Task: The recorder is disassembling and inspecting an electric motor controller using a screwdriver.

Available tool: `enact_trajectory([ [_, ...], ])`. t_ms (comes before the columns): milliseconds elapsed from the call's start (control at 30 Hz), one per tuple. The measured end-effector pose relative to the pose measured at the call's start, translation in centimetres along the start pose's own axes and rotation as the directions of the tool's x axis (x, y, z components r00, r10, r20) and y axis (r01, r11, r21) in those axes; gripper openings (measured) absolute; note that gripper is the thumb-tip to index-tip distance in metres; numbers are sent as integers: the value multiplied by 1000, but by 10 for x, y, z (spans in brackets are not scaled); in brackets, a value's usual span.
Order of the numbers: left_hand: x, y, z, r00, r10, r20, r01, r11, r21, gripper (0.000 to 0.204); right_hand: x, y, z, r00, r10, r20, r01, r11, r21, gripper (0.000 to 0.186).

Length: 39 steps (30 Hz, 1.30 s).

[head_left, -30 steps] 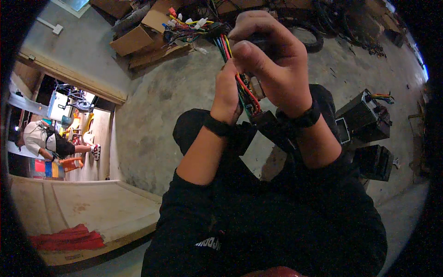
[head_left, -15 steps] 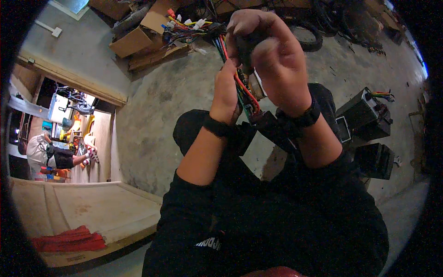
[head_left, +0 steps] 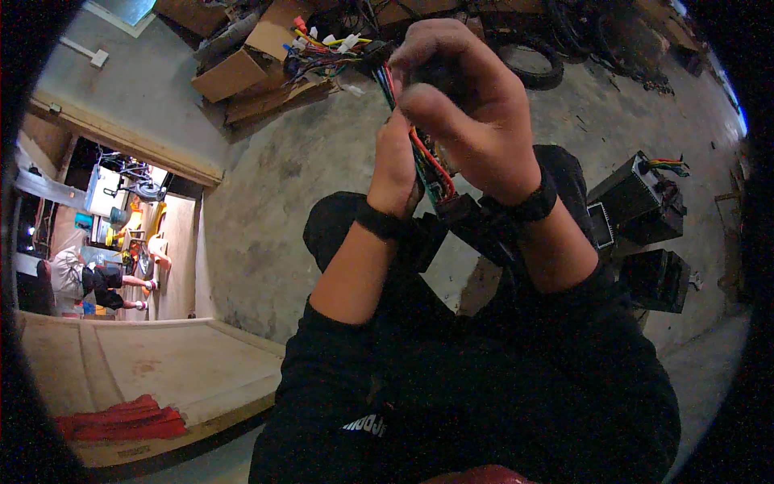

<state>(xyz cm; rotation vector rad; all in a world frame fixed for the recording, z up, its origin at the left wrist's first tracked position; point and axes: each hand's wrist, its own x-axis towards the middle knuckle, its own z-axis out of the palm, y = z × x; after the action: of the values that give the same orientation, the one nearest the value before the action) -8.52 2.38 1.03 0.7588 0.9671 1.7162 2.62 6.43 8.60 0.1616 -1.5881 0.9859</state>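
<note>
My left hand [head_left: 393, 169] is closed around a narrow circuit board [head_left: 427, 141], held up in front of my knees. Thick red, green, black and blue wires [head_left: 438, 165] run along it. They leave its far end as a bundle that fans out into a tangle of coloured wires with white, red and blue connectors [head_left: 343, 44]. My right hand [head_left: 484, 121] is curled over the far end, slightly blurred, with fingertips and thumb bent in at the wires. Its palm side hides part of the board. A dark block [head_left: 461, 211] sits at the near end.
Finned metal housings [head_left: 633, 189] with wires, and a black box [head_left: 657, 281], stand on the floor at right. Cardboard boxes [head_left: 234, 74] and a tyre [head_left: 532, 64] lie at the far side. At left are a wooden panel [head_left: 185, 363], red cloth [head_left: 125, 419] and another person [head_left: 89, 274] beyond a doorway.
My right hand has moved slightly left and its fingertips have come in to the wires; the dark gap between fingers and thumb has narrowed. My left hand stays put. The person beyond the doorway has shifted.
</note>
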Motion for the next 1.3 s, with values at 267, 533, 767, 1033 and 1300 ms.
enact_trajectory([
  [267,-9,11,6,991,-115,-72,104,986,-131,39,0,-16,15,982,189,-27,-173,940,294,31],
  [533,-16,22,16,999,-21,-38,15,989,-145,45,0,-5,6,989,-127,71,140,961,-239,27],
  [767,-14,19,11,1000,-31,0,30,985,-171,42,-3,-14,15,988,154,-27,-137,936,324,29],
  [1033,-10,10,4,1000,-16,22,17,999,-39,38,-3,-4,9,999,-39,29,43,988,-148,27],
  [1300,-8,5,3,998,-34,-48,30,996,-81,43,-5,-11,11,987,162,12,-162,970,180,24],
])
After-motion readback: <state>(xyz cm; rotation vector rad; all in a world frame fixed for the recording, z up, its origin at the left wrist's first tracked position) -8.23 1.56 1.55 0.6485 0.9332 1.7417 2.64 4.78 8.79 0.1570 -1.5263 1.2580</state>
